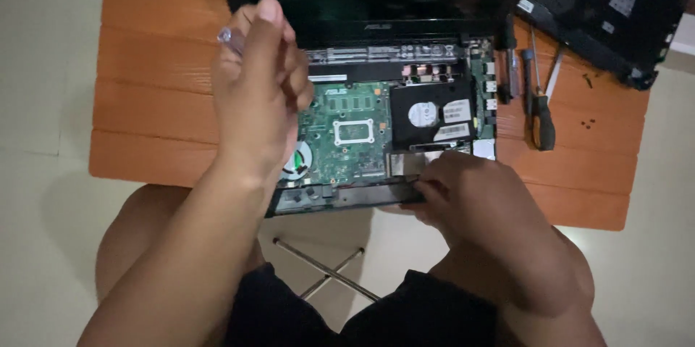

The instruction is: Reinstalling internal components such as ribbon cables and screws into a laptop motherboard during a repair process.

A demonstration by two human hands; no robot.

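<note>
Hands work over an opened laptop (376, 122) lying on an orange table (156, 86). Left hand (257, 82) is raised above the laptop's left side, fist closed around a clear-handled screwdriver (230, 37). Right hand (463, 187) pinches the laptop's near edge. Black-handled screwdriver (539, 111) lies to the right.

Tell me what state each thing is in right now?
Laptop: bottom cover off, green board showing.
Removed cover: lying apart on the table's far right.
Screwdriver: lying flat, untouched.
Left hand: raised, closed on a clear-handled tool.
Right hand: fingers on the laptop's front edge.
</note>
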